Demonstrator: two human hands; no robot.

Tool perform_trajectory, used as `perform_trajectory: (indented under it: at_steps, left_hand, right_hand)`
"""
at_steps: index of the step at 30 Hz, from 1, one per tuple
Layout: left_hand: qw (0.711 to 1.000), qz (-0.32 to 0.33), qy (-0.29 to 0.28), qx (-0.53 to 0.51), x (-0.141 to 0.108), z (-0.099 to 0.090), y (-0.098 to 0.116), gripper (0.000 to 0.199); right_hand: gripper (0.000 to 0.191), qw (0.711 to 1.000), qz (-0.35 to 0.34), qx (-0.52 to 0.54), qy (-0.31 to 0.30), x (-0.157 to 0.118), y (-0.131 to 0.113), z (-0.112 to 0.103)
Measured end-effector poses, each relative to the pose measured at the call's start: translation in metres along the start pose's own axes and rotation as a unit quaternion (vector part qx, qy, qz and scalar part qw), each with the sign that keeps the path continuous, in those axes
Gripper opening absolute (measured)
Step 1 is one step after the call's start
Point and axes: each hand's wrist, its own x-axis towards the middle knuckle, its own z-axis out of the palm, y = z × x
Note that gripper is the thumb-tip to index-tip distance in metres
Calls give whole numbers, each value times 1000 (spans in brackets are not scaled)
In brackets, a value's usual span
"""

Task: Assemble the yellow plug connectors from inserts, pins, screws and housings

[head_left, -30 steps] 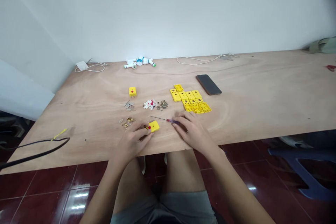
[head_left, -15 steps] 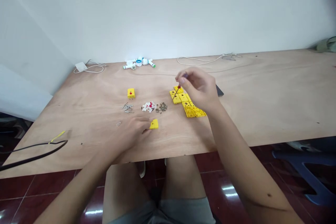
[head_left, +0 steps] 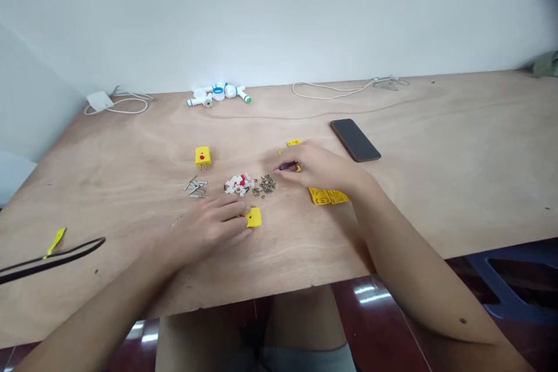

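My left hand (head_left: 213,224) has its fingers closed around a yellow plug (head_left: 254,217) that lies on the table near the front edge. My right hand (head_left: 311,165) grips a small screwdriver (head_left: 288,165) by its dark purple handle, just right of a pile of small screws (head_left: 267,184). The fingers hide most of its shaft. Beside the screws lies a heap of white and red small parts (head_left: 238,184). Yellow plug casings (head_left: 330,196) are partly covered by my right hand and wrist.
A yellow plug with pins (head_left: 203,157) stands behind loose metal pins (head_left: 196,187). A phone (head_left: 356,140) lies at right. White pipe-like fittings (head_left: 220,94), a white adapter with cable (head_left: 99,101) and a thin white cable (head_left: 331,96) rest along the wall. A black cable (head_left: 82,249) crosses at left.
My right hand has lowered with the screwdriver and moved left toward the screws, uncovering the phone. My left hand keeps hold of the yellow plug. The camera view has shifted slightly.
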Motion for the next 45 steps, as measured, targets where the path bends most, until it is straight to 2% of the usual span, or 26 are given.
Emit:
perform_trajectory:
  at_steps: [3,12,22,28,32,37,41,45]
  left_hand:
    - [1000,-6,4,-16,0,-1,-1,10]
    - [1000,-5,14,-11,-1,-2,0,9]
    - [999,2,17,-50,0,-3,-4,6]
    - [999,-2,14,-47,0,-2,-4,9]
    - [999,-28,2,-44,1,-2,-2,17]
    - [995,-38,31,-90,-1,0,-4,21]
    - [993,-28,50,-100,-5,2,-8,15]
    - [992,-30,26,-120,-8,-1,-8,7]
  right_hand:
    - [28,998,27,-34,-51,2,-4,3]
    - [34,993,54,-58,-85,6,-4,13]
    - [28,996,45,-50,-59,7,3,19]
    - [15,997,48,-43,-37,6,2,20]
    - [11,999,36,-21,-7,4,4,19]
    - [9,998,12,39,48,4,-3,19]
    - [13,989,-44,136,45,3,-16,22]
    - [14,977,-72,198,11,1,-25,25]
